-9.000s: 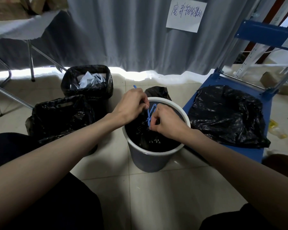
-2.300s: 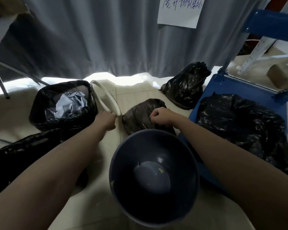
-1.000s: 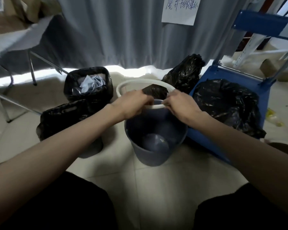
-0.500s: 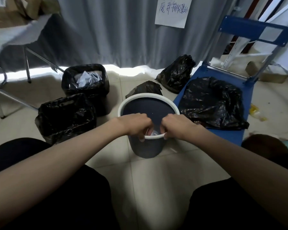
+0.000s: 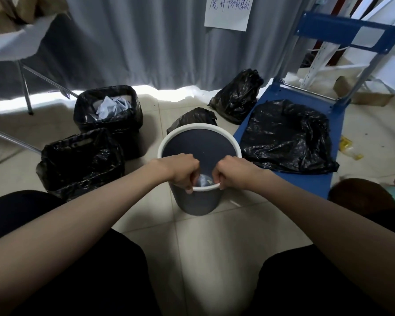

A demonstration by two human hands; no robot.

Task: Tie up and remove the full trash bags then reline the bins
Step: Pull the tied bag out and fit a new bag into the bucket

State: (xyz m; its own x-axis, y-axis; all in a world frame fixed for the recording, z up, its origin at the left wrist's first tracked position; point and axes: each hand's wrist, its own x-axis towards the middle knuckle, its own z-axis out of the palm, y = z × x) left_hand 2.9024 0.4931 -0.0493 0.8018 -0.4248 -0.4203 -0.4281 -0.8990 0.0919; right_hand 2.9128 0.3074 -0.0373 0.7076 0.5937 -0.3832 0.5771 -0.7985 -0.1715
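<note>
Both hands sit at the near edge of the round grey bin (image 5: 197,197), centre of frame; left hand (image 5: 180,171) and right hand (image 5: 234,171) each have fingers curled over the white rim ring (image 5: 180,133), gripping it (thumbs hidden, so can't tell how they lie). Bin looks bare inside, no liner yet.

Handling, as a guess: ring is stiff, thin plastic, light; likely a press-fit, so hold at opposite points and push evenly or it tilts and jams. Empty bin is light and could skid on the tile, so steady it w/ one hand.

Two tied black bags lie just behind the bin, upper centre (image 5: 193,117) and (image 5: 236,96); soft, crinkly, slippery film, best lifted by the knot. Loose black bag (image 5: 285,137) on the blue cart (image 5: 283,93), right. Two lined bins at left: square one w/ paper (image 5: 108,110), another nearer (image 5: 80,160); both still to tie.
</note>
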